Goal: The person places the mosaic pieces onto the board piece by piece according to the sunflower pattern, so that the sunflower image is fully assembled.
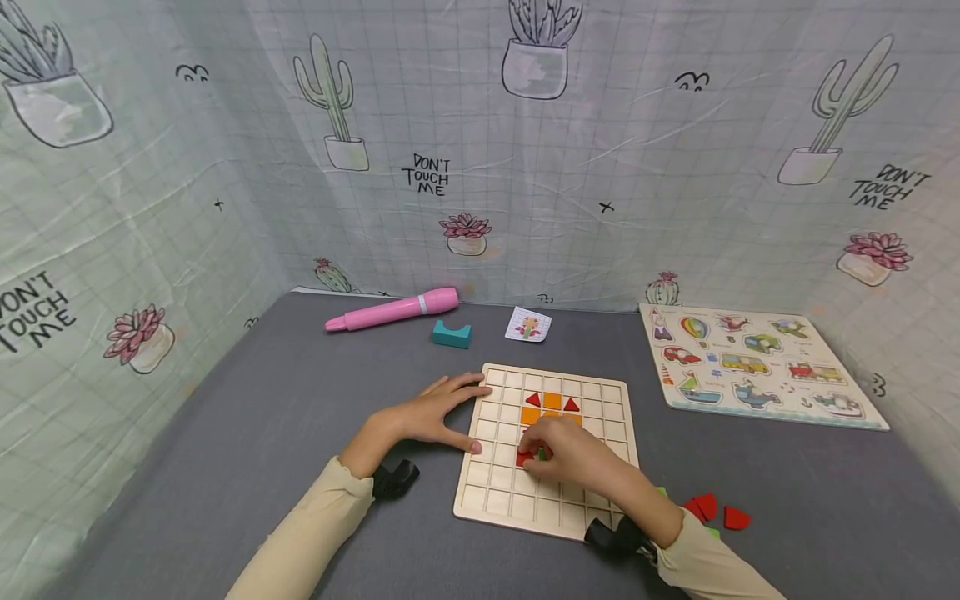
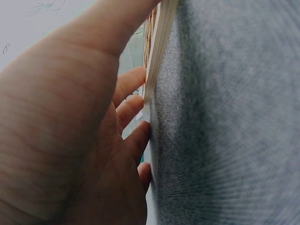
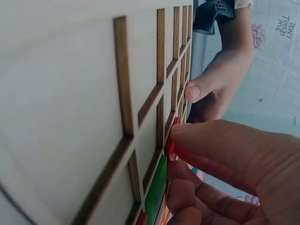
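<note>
A wooden grid board [image 1: 600, 400] lies in the middle of the grey table. In its upper rows sit orange squares [image 1: 551, 402] flanked by red triangles [image 1: 532, 399]. My left hand [image 1: 453, 410] lies flat with straight fingers on the board's left edge; the left wrist view shows its fingers [image 2: 129, 82] against the board's rim [image 2: 159, 51]. My right hand [image 1: 534, 454] is curled over the board's centre and pinches a red piece [image 3: 169, 146] against a cell, with a green piece [image 3: 157, 185] right beside it. The hand hides the cells beneath it.
Loose red pieces [image 1: 712, 508] lie right of the board, by my right sleeve. At the back lie a pink pen [image 1: 393, 310], a teal block [image 1: 452, 334] and a small card [image 1: 528, 324]. A vehicle puzzle board [image 1: 757, 362] lies at the right. Cactus-print cloth walls the table.
</note>
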Demonstrator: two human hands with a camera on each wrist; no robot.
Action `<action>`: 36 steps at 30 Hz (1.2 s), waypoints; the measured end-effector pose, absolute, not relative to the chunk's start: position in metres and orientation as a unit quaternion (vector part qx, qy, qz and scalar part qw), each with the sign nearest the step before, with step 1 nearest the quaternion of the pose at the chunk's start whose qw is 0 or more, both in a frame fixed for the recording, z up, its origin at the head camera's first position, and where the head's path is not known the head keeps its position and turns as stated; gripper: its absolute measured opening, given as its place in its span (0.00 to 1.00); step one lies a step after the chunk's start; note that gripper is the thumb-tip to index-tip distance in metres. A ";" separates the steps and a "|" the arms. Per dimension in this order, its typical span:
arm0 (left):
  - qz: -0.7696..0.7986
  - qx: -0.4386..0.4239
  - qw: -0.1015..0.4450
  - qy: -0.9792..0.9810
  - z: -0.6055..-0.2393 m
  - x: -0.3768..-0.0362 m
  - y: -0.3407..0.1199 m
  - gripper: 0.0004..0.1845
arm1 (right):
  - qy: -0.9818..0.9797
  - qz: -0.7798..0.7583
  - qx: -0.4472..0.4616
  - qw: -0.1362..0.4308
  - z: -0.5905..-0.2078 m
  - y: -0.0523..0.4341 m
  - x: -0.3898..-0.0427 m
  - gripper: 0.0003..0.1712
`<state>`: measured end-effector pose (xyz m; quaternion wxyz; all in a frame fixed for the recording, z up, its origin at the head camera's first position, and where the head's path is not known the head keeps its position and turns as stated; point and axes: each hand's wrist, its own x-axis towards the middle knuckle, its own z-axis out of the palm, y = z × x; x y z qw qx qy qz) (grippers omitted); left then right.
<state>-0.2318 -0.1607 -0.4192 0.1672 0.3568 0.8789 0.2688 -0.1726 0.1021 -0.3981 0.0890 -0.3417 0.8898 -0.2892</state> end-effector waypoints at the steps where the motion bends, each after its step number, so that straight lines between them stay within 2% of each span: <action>1: 0.269 0.356 0.167 0.879 -0.419 -0.232 -0.161 0.46 | 0.889 -0.289 -0.342 0.090 -0.398 0.102 -0.173 0.04; 14: 0.274 0.352 0.171 0.878 -0.418 -0.230 -0.161 0.46 | 0.879 -0.313 -0.353 0.075 -0.400 0.113 -0.170 0.02; 28: 0.272 0.332 0.177 0.885 -0.418 -0.230 -0.162 0.46 | 0.878 -0.341 -0.329 0.067 -0.400 0.159 -0.163 0.03; 36: 0.269 0.335 0.180 0.885 -0.420 -0.231 -0.160 0.46 | 0.850 -0.355 -0.385 0.051 -0.398 0.198 -0.157 0.02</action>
